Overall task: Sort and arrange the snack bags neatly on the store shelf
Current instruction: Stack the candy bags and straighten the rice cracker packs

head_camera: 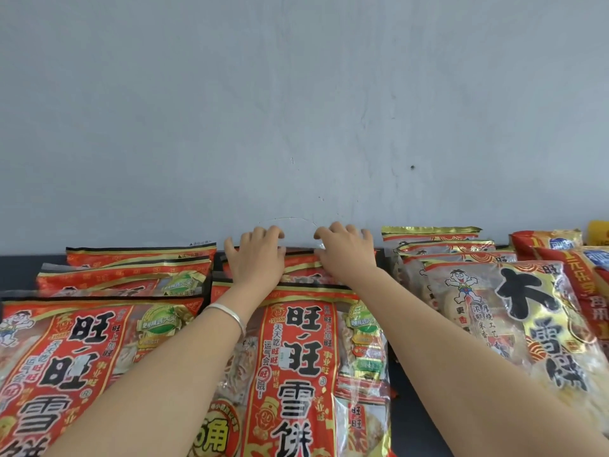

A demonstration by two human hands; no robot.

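Observation:
Red snack bags lie overlapping in a middle row on the dark shelf [19,268]. The front middle bag [296,357] partly covers the rear middle bag [300,260], which lies against the wall. My left hand [255,258] and my right hand [346,255] both lie on the rear bag. Their fingers bend over its far top edge, and the fingertips are partly hidden behind it. My left wrist wears a silver bracelet [227,311].
A left row of the same red bags [66,351] steps back toward the wall. On the right lies a row of gold and clear bags [514,311], then orange bags [560,245] at the far right. A grey wall [296,110] closes the back.

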